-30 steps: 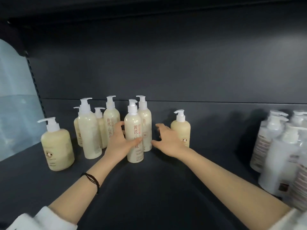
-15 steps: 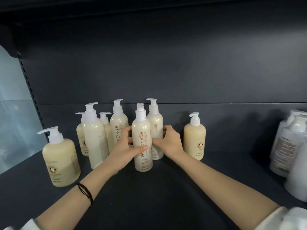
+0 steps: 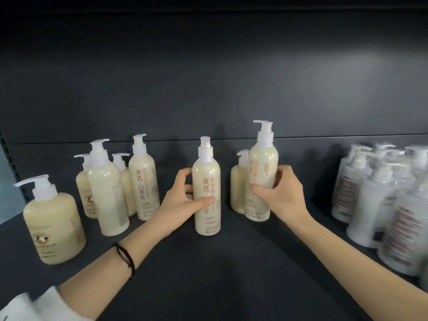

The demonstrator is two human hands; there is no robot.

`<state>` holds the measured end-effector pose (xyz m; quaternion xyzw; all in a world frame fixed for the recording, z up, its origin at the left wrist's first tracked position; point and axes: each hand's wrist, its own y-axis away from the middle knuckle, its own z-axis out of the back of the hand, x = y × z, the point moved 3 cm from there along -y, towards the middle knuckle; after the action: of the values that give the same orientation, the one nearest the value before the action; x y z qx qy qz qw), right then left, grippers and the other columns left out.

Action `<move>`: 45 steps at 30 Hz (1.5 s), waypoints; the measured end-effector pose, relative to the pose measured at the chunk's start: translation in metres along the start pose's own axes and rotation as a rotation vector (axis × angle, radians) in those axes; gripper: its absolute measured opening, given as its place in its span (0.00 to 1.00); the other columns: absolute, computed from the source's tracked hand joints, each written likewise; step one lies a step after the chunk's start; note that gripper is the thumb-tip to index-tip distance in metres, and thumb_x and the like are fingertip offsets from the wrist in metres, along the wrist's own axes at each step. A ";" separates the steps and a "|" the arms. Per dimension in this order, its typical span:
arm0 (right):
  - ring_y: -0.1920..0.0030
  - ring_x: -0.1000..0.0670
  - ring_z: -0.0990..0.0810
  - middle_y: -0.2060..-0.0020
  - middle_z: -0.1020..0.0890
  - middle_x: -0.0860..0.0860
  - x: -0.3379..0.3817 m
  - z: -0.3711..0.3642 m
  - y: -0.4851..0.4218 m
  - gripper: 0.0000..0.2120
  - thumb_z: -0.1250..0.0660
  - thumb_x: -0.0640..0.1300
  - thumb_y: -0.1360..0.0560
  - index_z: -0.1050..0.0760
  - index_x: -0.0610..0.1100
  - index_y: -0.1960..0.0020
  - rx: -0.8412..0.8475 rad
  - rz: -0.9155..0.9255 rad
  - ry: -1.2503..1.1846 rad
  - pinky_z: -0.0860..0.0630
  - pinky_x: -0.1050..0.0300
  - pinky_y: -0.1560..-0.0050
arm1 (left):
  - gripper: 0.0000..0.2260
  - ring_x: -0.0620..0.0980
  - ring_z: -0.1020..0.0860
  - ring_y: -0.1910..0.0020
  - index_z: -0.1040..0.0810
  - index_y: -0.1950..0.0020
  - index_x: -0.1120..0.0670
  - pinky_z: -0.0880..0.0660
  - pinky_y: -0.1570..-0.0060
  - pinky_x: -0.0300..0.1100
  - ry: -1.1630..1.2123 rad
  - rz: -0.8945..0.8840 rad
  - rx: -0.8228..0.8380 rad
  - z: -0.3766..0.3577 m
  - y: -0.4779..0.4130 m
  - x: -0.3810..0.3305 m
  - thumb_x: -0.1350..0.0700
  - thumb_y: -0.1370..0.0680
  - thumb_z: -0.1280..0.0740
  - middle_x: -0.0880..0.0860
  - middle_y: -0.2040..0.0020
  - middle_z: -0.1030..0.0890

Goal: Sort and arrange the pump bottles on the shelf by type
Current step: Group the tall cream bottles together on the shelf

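My left hand point(image 3: 179, 205) grips a tall cream pump bottle with red characters point(image 3: 206, 179) standing at the middle of the dark shelf point(image 3: 208, 274). My right hand point(image 3: 283, 195) grips a second tall cream bottle point(image 3: 262, 163), which stands or hovers right in front of a short cream bottle point(image 3: 237, 191). To the left stand another tall labelled bottle point(image 3: 144, 181), a plain tall one point(image 3: 107, 193) and short cream bottles behind point(image 3: 84, 191). A squat cream bottle point(image 3: 54, 223) stands apart at the far left.
A cluster of several white pump bottles point(image 3: 379, 205) with dark striped labels fills the shelf's right end. The dark back panel point(image 3: 208, 89) rises behind everything. A pale translucent side panel point(image 3: 9, 205) borders the left.
My right hand has closed on the rear tall bottle and carried it rightward to beside the short bottle. My left hand still holds the front tall bottle. The view has shifted closer.
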<state>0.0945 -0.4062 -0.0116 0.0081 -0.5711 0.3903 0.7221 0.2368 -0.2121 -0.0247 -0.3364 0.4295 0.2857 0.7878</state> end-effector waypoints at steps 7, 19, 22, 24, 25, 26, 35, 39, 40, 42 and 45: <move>0.49 0.48 0.22 0.49 0.23 0.50 -0.048 0.031 -0.027 0.27 0.22 0.49 0.37 0.33 0.47 0.46 -0.116 -0.104 0.102 0.21 0.48 0.52 | 0.34 0.47 0.19 0.49 0.39 0.34 0.40 0.21 0.45 0.50 0.026 0.009 0.033 -0.027 -0.003 -0.008 0.53 0.31 0.23 0.50 0.45 0.20; 0.49 0.49 0.22 0.48 0.22 0.50 -0.054 -0.009 -0.050 0.27 0.22 0.51 0.36 0.30 0.45 0.43 0.021 -0.068 0.072 0.23 0.53 0.52 | 0.31 0.40 0.21 0.47 0.41 0.36 0.37 0.28 0.56 0.31 0.021 0.023 -0.014 -0.036 -0.003 -0.008 0.53 0.29 0.25 0.46 0.43 0.21; 0.50 0.51 0.22 0.49 0.22 0.52 -0.046 -0.021 -0.050 0.28 0.22 0.51 0.36 0.30 0.45 0.41 0.084 -0.050 0.033 0.24 0.56 0.53 | 0.31 0.41 0.22 0.48 0.41 0.35 0.38 0.28 0.57 0.31 -0.023 -0.004 -0.038 -0.036 -0.003 -0.010 0.52 0.29 0.25 0.44 0.43 0.23; 0.50 0.52 0.22 0.49 0.22 0.53 -0.040 -0.032 -0.048 0.29 0.22 0.51 0.35 0.29 0.44 0.40 0.131 -0.025 0.014 0.24 0.57 0.52 | 0.32 0.42 0.22 0.49 0.39 0.34 0.40 0.27 0.56 0.32 -0.076 -0.042 -0.079 -0.036 -0.003 -0.011 0.51 0.30 0.24 0.44 0.44 0.25; 0.50 0.52 0.22 0.49 0.22 0.53 -0.038 -0.038 -0.048 0.29 0.22 0.51 0.35 0.29 0.44 0.40 0.154 -0.015 0.005 0.24 0.57 0.52 | 0.31 0.42 0.22 0.50 0.38 0.33 0.40 0.27 0.55 0.33 -0.110 -0.063 -0.106 -0.036 -0.003 -0.010 0.50 0.30 0.24 0.45 0.44 0.26; 0.50 0.53 0.22 0.50 0.22 0.54 -0.034 -0.044 -0.047 0.29 0.22 0.51 0.35 0.29 0.44 0.39 0.180 -0.004 -0.005 0.23 0.57 0.51 | 0.31 0.42 0.23 0.50 0.37 0.33 0.40 0.27 0.54 0.33 -0.143 -0.084 -0.132 -0.036 -0.002 -0.010 0.49 0.31 0.24 0.46 0.45 0.26; 0.53 0.56 0.21 0.51 0.21 0.54 -0.022 -0.070 -0.050 0.27 0.23 0.49 0.34 0.28 0.44 0.38 0.352 0.040 -0.049 0.25 0.64 0.58 | 0.29 0.39 0.25 0.49 0.33 0.31 0.45 0.26 0.50 0.35 -0.277 -0.157 -0.226 -0.039 0.003 -0.013 0.47 0.29 0.26 0.43 0.44 0.28; 0.51 0.54 0.20 0.51 0.21 0.54 -0.034 -0.051 -0.055 0.29 0.22 0.53 0.36 0.29 0.46 0.40 0.254 0.005 -0.003 0.21 0.56 0.51 | 0.27 0.41 0.24 0.45 0.35 0.31 0.46 0.23 0.44 0.45 -0.269 -0.174 -0.222 -0.050 -0.004 -0.016 0.50 0.27 0.28 0.44 0.42 0.26; 0.50 0.53 0.20 0.50 0.21 0.54 -0.038 -0.044 -0.056 0.29 0.22 0.53 0.36 0.29 0.46 0.40 0.228 -0.008 0.015 0.21 0.53 0.49 | 0.28 0.42 0.24 0.43 0.36 0.30 0.46 0.24 0.43 0.47 -0.262 -0.172 -0.221 -0.054 -0.007 -0.015 0.51 0.27 0.28 0.45 0.41 0.25; 0.48 0.51 0.21 0.49 0.21 0.53 -0.047 -0.030 -0.059 0.29 0.22 0.52 0.36 0.30 0.46 0.40 0.183 -0.032 0.051 0.21 0.49 0.47 | 0.32 0.45 0.25 0.38 0.42 0.27 0.45 0.26 0.38 0.51 -0.247 -0.170 -0.220 -0.063 -0.012 -0.014 0.52 0.26 0.29 0.47 0.36 0.26; 0.47 0.48 0.21 0.47 0.22 0.51 -0.057 -0.012 -0.060 0.27 0.24 0.51 0.35 0.31 0.47 0.41 0.126 -0.055 0.087 0.21 0.46 0.48 | 0.38 0.46 0.27 0.34 0.53 0.25 0.40 0.28 0.36 0.51 -0.250 -0.214 -0.210 -0.078 -0.017 -0.016 0.56 0.24 0.31 0.49 0.30 0.30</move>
<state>0.1362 -0.4742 -0.0372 0.0522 -0.5129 0.4058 0.7547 0.2041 -0.2851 -0.0378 -0.4224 0.2580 0.2828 0.8216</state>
